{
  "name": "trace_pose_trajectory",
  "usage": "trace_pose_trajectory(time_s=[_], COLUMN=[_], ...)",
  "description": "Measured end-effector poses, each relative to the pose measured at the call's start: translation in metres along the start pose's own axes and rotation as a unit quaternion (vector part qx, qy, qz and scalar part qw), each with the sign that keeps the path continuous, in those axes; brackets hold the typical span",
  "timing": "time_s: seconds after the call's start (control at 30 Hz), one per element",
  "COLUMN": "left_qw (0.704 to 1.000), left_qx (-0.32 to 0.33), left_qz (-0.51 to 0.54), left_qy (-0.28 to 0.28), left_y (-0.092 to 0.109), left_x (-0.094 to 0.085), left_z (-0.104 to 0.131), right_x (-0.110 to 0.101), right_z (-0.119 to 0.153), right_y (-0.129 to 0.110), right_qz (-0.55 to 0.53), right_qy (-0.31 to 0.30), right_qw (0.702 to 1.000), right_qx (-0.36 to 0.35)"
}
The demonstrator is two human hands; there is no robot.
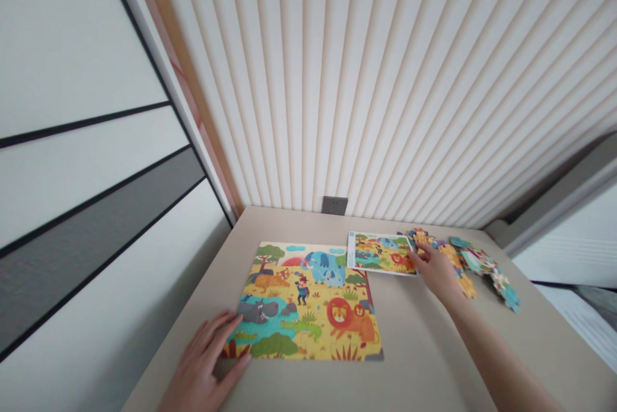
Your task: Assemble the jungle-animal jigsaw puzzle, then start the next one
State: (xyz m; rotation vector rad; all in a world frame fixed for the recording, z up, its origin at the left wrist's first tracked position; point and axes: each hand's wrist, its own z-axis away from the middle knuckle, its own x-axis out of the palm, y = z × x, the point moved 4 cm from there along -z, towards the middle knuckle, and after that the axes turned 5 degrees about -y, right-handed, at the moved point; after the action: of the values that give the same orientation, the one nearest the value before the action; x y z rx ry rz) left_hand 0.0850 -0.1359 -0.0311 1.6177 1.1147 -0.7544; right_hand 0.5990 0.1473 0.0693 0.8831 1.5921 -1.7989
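An assembled animal puzzle (308, 303) lies flat on the table, showing elephants, lions, a hippo and a crocodile. My left hand (205, 360) rests at its lower left corner, fingers spread, the tips touching the edge. A picture card (383, 253) with the same scene and a white border lies at the puzzle's upper right, next to its corner. My right hand (434, 270) has its thumb and fingers closed on the card's right edge. Loose puzzle pieces (453, 254) are heaped just beyond and beside my right hand.
More pieces (506, 290) reach toward the right side of the beige table (405, 360). Behind the table stands a ribbed white wall (308, 78) with a dark socket (335, 206). White and grey panels (96, 232) rise at the left.
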Motion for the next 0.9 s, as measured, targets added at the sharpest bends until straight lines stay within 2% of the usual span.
trace_pose_trajectory(time_s=[0.1,0.13,0.2,0.27,0.3,0.37,0.5,0.73,0.9], left_qw=[1.0,1.0,1.0,1.0,1.0,1.0,0.999,1.0,0.999], left_qx=[0.003,0.003,0.003,0.007,0.01,0.016,0.014,-0.017,-0.039], left_qz=[0.005,0.006,0.009,0.007,0.003,-0.01,-0.033,-0.024,-0.021], left_qy=[0.0,0.0,0.002,0.007,0.009,0.01,0.01,-0.009,-0.014], left_y=[0.001,0.001,0.003,0.005,0.006,0.008,0.011,0.015,0.015], left_x=[-0.003,-0.004,-0.006,-0.007,-0.007,-0.008,-0.012,-0.023,-0.026], left_z=[-0.001,-0.002,-0.003,-0.004,-0.005,-0.004,-0.005,-0.019,-0.027], right_x=[-0.005,-0.001,0.02,0.046,0.057,0.074,0.086,0.08,0.085], right_z=[0.042,0.061,0.102,0.141,0.157,0.18,0.191,0.182,0.173], right_y=[0.0,-0.004,-0.011,-0.011,-0.01,-0.006,-0.002,-0.024,-0.037], right_qz=[0.05,0.086,0.117,0.129,0.136,0.137,0.121,0.104,0.108], right_qy=[0.058,0.067,0.004,-0.079,-0.1,-0.081,-0.037,-0.064,-0.073], right_qw=[0.996,0.989,0.971,0.953,0.942,0.93,0.925,0.921,0.912], right_qx=[-0.053,-0.105,-0.207,-0.264,-0.291,-0.332,-0.358,-0.371,-0.39])
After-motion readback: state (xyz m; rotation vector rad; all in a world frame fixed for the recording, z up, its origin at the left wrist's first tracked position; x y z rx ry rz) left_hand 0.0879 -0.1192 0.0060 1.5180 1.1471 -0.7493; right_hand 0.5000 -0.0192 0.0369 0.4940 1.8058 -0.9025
